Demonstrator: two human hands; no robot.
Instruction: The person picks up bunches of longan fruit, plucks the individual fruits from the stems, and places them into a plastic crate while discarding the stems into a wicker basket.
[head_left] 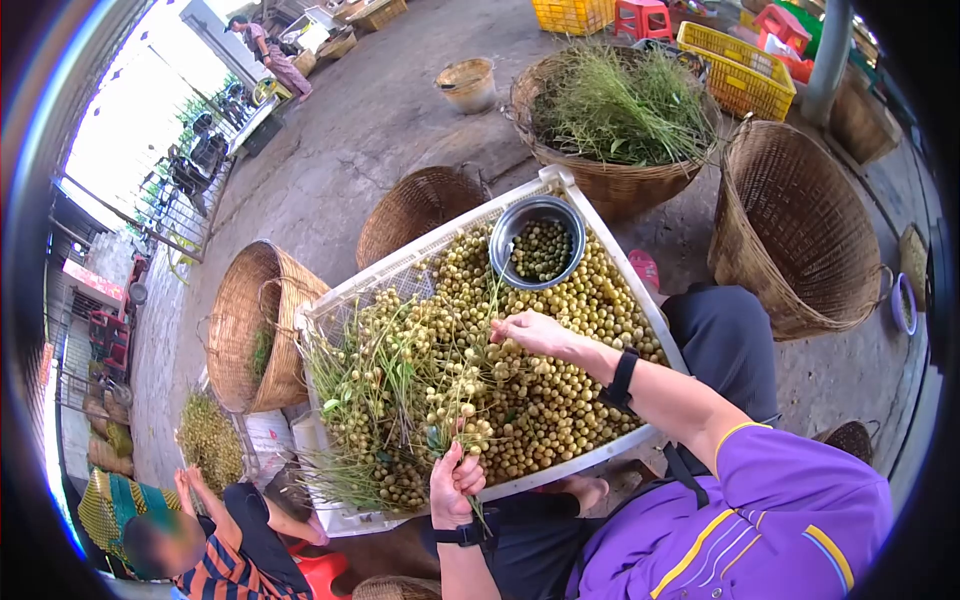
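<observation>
Left hand [457,480] grips fruit sprig [468,410] by stems near tray's [570,465] near edge; right hand [535,332] pinches fingertips, contents unclear. Plucking seems underway; next pull calls for firm stem hold.

I made out a white tray [570,465] of hard plastic, dull along its rim, with smooth, mostly matt fruit [615,325] in it. The metal bowl [499,250] at the tray's far corner looked smooth and glossy. Beyond the tray, I saw a rough, woven basket [620,188] and, farther off, a yellow crate [745,90] of plastic. The floor [340,130] around the tray read to me as rough, matt concrete. Nearest me, beside the tray, the purple shirt [810,490] was soft, matt cloth.
</observation>
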